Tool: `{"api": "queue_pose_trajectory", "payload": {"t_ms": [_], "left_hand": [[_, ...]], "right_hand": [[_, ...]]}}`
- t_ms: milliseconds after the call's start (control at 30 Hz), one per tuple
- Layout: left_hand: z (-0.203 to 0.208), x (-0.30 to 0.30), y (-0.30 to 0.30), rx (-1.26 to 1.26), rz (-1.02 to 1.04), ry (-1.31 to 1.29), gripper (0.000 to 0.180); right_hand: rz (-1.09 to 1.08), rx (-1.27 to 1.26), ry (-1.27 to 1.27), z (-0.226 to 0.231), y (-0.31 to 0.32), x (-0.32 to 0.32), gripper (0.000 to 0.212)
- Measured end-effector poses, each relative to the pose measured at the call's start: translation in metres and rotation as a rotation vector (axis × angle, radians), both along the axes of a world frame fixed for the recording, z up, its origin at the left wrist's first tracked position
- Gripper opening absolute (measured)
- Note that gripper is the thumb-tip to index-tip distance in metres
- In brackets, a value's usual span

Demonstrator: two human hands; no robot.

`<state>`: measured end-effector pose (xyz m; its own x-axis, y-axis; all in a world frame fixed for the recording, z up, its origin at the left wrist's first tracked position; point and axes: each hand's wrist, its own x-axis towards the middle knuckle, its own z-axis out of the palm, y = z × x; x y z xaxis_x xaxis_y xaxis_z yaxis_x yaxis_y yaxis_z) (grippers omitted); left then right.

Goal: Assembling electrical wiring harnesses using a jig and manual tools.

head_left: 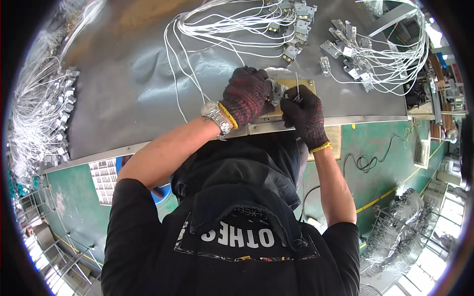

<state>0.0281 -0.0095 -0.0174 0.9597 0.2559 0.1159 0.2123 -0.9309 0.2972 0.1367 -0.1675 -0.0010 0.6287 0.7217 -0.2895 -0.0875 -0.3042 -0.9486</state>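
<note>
Both my hands wear dark red-and-black knitted gloves with yellow cuffs, and they meet near the front edge of the metal-topped table (118,108). My left hand (247,93) is closed, its fingers bent around the side of a small grey metal part (279,91). That part sits over a yellowish plate (309,85) on the table. Close beside it on the right, my right hand (305,114) is closed in a pinch. A thin pale rod-like piece (297,81) sticks up from its fingers; whether it is a wire or a tool I cannot tell.
White wires with small grey metal connectors (291,52) lie beyond my hands. Another wired bunch (353,54) lies at the far right, and a large pile (61,116) lines the left edge. Dark cable (365,163) coils on the green floor at right.
</note>
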Motion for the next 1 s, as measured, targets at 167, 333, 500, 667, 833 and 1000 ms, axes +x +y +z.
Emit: {"api": "queue_pose_trajectory", "payload": {"t_ms": [167,333,500,667,833,1000], "left_hand": [[-0.008,0.001,0.001,0.01,0.0,-0.018,0.056],[-0.017,0.004,0.0,0.042,0.01,-0.08,0.057],[-0.006,0.009,0.0,-0.015,0.012,0.054,0.059],[-0.023,0.008,-0.001,0.048,-0.009,-0.197,0.053],[-0.022,0.023,0.001,-0.122,-0.098,-0.116,0.056],[-0.019,0.028,-0.001,-0.177,-0.101,0.087,0.055]], "right_hand": [[0.057,-0.018,-0.056,-0.003,-0.003,0.001,0.013],[0.053,-0.046,-0.11,-0.004,-0.003,0.002,0.01],[0.06,0.009,-0.114,-0.012,-0.004,0.003,0.01],[0.114,0.004,-0.373,-0.026,-0.006,0.008,0.009],[0.223,-0.038,-0.599,-0.022,-0.014,0.017,0.012],[0.222,-0.135,-0.479,-0.006,-0.044,0.031,0.031]]}}
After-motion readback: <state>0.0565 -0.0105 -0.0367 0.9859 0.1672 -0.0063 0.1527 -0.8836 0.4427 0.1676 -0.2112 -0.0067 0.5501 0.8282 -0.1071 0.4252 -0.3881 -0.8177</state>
